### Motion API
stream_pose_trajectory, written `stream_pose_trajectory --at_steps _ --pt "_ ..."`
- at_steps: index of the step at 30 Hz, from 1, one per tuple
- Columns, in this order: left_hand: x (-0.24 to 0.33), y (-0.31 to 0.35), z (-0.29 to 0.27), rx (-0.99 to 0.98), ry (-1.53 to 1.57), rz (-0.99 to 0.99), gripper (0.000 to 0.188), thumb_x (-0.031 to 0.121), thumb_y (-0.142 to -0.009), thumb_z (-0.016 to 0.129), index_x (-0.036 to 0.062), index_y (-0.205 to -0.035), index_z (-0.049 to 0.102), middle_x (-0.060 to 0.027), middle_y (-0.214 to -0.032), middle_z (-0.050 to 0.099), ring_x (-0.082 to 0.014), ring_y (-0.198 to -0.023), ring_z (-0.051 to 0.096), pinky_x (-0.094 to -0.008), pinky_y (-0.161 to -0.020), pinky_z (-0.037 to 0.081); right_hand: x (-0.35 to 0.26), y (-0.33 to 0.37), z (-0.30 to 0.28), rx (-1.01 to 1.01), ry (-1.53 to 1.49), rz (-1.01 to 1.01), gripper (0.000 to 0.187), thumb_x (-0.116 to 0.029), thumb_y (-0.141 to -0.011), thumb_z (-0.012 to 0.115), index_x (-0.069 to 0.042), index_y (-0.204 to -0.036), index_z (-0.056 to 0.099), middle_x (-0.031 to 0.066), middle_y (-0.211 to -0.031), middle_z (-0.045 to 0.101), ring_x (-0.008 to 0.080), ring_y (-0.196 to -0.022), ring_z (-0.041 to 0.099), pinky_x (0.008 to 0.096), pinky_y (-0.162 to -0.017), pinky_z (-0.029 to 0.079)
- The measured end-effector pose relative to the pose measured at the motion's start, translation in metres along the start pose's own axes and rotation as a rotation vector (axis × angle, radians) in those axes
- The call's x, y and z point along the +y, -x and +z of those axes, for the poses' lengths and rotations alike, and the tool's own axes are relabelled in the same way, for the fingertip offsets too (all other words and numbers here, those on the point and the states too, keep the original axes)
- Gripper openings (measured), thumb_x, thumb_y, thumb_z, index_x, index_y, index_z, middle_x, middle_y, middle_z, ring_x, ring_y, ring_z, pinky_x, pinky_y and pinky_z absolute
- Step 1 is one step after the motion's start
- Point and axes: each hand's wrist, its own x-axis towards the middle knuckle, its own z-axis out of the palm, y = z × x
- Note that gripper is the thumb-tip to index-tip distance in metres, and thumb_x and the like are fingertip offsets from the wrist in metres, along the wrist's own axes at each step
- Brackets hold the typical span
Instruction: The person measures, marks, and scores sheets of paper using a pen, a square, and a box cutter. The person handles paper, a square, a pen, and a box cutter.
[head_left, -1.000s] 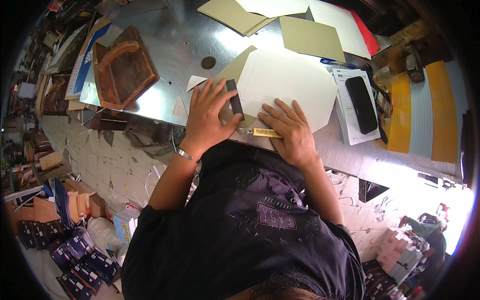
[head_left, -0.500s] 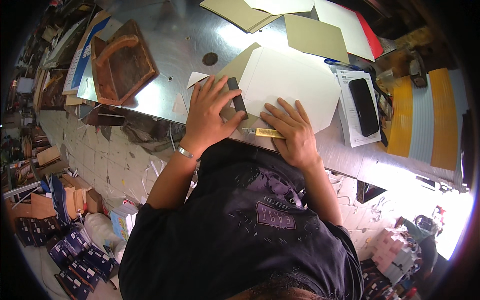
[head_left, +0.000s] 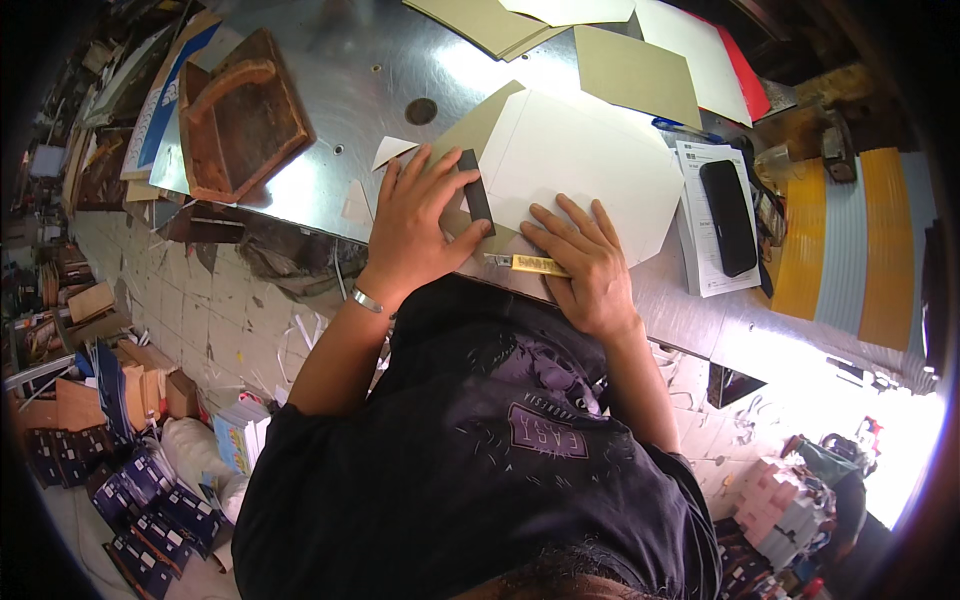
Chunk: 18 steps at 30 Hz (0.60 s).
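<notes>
A large white sheet (head_left: 590, 150) with clipped corners lies on the metal table, over a piece of greyish-brown board (head_left: 485, 118). My left hand (head_left: 415, 215) rests flat at the board's left side, fingers spread. Its index finger and thumb touch a short dark flat bar (head_left: 477, 200), which lies across the board beside the white sheet's left edge. Over the sheet's lower edge is my right hand (head_left: 585, 260), fingers stretched forward. A yellow utility knife (head_left: 535, 264) is tucked between its thumb and palm, the metal end pointing left toward the bar.
A brown wooden tray with a handle (head_left: 245, 125) stands at the table's left. To the right are printed papers (head_left: 697, 225), a black phone (head_left: 728, 215) and yellow ridged strips (head_left: 885, 250). More boards (head_left: 640, 75) lie at the back. White paper offcuts (head_left: 393, 151) sit near my left hand.
The view has shifted slightly. Both hands, the dark bar and the knife keep nearly the same places on the sheet and board.
</notes>
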Motion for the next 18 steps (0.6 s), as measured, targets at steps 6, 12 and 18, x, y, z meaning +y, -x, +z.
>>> stream_pose_trajectory --at_steps 6,12,18 --pt "0.0001 0.0002 -0.0001 -0.001 0.015 -0.011 0.062 0.031 -0.084 0.090 0.0135 -0.140 0.070 -0.0144 -0.160 0.062 -0.0449 -0.156 0.046 -0.0642 -0.131 0.027 -0.0012 -0.0011 -0.0009 0.006 -0.007 -0.001 0.058 -0.014 -0.086 0.073 -0.015 -0.145 0.073 0.0090 -0.158 0.065 0.0387 -0.154 0.052 0.0629 -0.133 0.028" --pt "0.0022 0.0005 -0.0014 -0.004 0.010 -0.012 0.070 0.033 -0.079 0.092 0.0136 -0.141 0.068 -0.0137 -0.161 0.060 -0.0453 -0.157 0.046 -0.0648 -0.130 0.028 -0.0001 -0.0009 -0.0007 0.005 -0.027 0.001 0.058 -0.014 -0.086 0.074 -0.013 -0.144 0.073 0.0111 -0.157 0.066 0.0400 -0.154 0.052 0.0633 -0.133 0.027" --pt "0.0037 -0.0002 -0.0027 -0.002 0.015 -0.012 0.072 0.034 -0.076 0.094 0.0134 -0.140 0.068 -0.0133 -0.161 0.059 -0.0453 -0.156 0.046 -0.0654 -0.130 0.029 0.0004 -0.0014 -0.0015 0.000 -0.044 0.008 0.056 -0.014 -0.087 0.072 -0.011 -0.143 0.073 0.0120 -0.157 0.066 0.0403 -0.155 0.051 0.0631 -0.134 0.026"
